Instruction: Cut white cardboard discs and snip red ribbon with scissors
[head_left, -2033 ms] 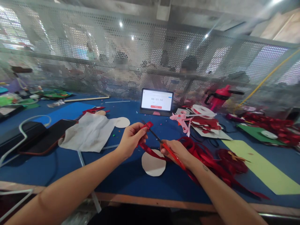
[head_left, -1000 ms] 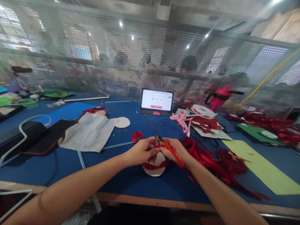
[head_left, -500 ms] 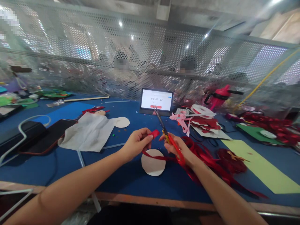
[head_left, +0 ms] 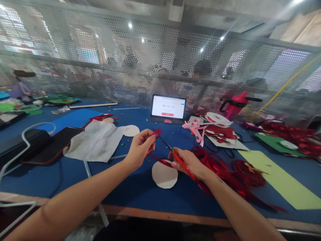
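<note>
My left hand point(head_left: 140, 146) pinches the end of a dark red ribbon point(head_left: 160, 160) between thumb and fingers. My right hand point(head_left: 187, 162) is wrapped round the red handles of a pair of scissors point(head_left: 182, 163). Their dark blades point up and left, and the tips lie at the ribbon end by my left fingertips. From my left hand the ribbon trails right, over a cream paper circle point(head_left: 165, 175) and towards a loose heap of red ribbon point(head_left: 213, 167) beside my right forearm. Whether the blades have cut into the ribbon I cannot tell.
A tablet point(head_left: 168, 107) showing a timer stands at the back. To its right lie a pink glue gun point(head_left: 194, 129), a white spool point(head_left: 218, 119) and a pink tumbler point(head_left: 234, 104). Grey cloth point(head_left: 96, 142) and a phone point(head_left: 52, 145) are on the left, a yellow-green sheet point(head_left: 278, 177) on the right.
My left hand has moved left and slightly up with the ribbon end. The scissors have swung left and lower, from pointing at the tablet to meeting the ribbon at my left fingertips.
</note>
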Demonstrator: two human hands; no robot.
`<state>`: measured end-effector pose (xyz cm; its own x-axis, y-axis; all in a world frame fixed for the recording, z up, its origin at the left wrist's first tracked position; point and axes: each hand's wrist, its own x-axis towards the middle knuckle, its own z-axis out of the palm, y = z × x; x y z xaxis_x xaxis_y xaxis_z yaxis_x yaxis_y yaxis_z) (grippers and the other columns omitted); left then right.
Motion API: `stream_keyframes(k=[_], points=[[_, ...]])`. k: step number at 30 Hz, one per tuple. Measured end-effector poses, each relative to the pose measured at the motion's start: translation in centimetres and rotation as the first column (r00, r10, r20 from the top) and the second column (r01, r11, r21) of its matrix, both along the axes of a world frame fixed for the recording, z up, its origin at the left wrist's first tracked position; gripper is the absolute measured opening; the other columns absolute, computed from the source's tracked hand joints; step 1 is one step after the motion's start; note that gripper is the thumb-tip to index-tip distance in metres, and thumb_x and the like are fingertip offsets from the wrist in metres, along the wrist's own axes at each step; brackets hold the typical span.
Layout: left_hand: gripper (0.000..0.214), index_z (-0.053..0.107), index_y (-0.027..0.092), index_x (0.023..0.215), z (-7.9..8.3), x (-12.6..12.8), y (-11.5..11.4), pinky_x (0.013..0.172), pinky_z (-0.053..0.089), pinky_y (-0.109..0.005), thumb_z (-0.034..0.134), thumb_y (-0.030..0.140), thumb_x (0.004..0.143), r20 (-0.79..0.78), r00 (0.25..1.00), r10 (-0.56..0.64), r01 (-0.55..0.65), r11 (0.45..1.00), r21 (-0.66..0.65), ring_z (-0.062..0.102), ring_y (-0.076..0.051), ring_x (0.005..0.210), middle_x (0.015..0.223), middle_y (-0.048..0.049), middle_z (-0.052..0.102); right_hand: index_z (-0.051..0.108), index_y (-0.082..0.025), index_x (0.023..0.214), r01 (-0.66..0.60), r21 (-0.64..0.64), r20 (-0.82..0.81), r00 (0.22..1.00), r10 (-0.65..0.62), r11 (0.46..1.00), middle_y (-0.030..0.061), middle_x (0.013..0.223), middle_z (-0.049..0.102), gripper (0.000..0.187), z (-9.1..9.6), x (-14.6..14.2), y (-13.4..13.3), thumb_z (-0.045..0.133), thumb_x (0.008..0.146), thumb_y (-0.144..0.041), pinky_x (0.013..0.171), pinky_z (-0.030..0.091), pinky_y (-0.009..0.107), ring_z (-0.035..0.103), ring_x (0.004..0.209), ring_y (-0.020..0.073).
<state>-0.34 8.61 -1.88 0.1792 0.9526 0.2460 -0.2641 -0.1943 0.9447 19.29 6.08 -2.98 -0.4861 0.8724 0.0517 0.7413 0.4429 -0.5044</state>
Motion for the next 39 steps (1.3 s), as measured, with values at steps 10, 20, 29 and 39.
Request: stream_keyframes(k=[10,20,29,39], points=[[0.015,0.051,0.016,0.068,0.5,0.1,-0.2,0.04,0.024,-0.015,0.058,0.027,0.075,-0.029,0.999,0.02,-0.021,1.0,-0.02,0.037,-0.003,0.039,0.043,0.0069,0.046,0.052,-0.018,0.084,-0.036,0.007,-0.055,0.998,0.036,0.999,0.0033,0.071,0.06,0.048,0.1,-0.2,-0.1,0.028,0.087,-0.059,0.054,0.033,0.023,0.05,0.058,0.0135],[0.013,0.051,0.017,0.067,0.1,0.0,0.1,0.039,0.022,-0.016,0.057,0.024,0.076,-0.02,1.0,0.008,-0.008,1.0,0.009,0.034,-0.003,0.039,0.043,0.0068,0.045,0.055,-0.019,0.072,0.068,-0.006,-0.014,0.998,-0.068,0.998,-0.0011,0.051,0.053,0.028,-0.4,-0.3,0.1,0.042,0.086,-0.039,0.048,0.031,0.021,0.05,0.047,0.0117],[0.016,0.052,0.017,0.07,0.5,0.0,-0.2,0.042,0.024,-0.017,0.058,0.03,0.076,-0.039,0.999,-0.024,0.023,0.999,-0.033,0.035,-0.004,0.042,0.047,0.006,0.046,0.058,-0.017,0.075,0.142,-0.113,-0.173,0.972,-0.16,0.983,-0.0022,0.042,0.046,0.043,-1.1,-0.1,0.7,0.033,0.088,-0.049,0.044,0.032,0.021,0.044,0.039,0.0106],[0.012,0.052,0.016,0.093,0.0,0.1,0.2,0.057,0.039,-0.018,0.049,0.021,0.082,-0.016,0.998,-0.066,0.064,0.995,-0.073,0.049,-0.006,0.058,0.069,0.0019,0.057,0.057,-0.017,0.09,0.052,-0.045,-0.189,0.98,-0.059,0.998,0.0006,0.06,0.054,0.047,0.3,0.3,-0.1,0.034,0.086,-0.057,0.053,0.037,0.024,0.05,0.054,0.013]])
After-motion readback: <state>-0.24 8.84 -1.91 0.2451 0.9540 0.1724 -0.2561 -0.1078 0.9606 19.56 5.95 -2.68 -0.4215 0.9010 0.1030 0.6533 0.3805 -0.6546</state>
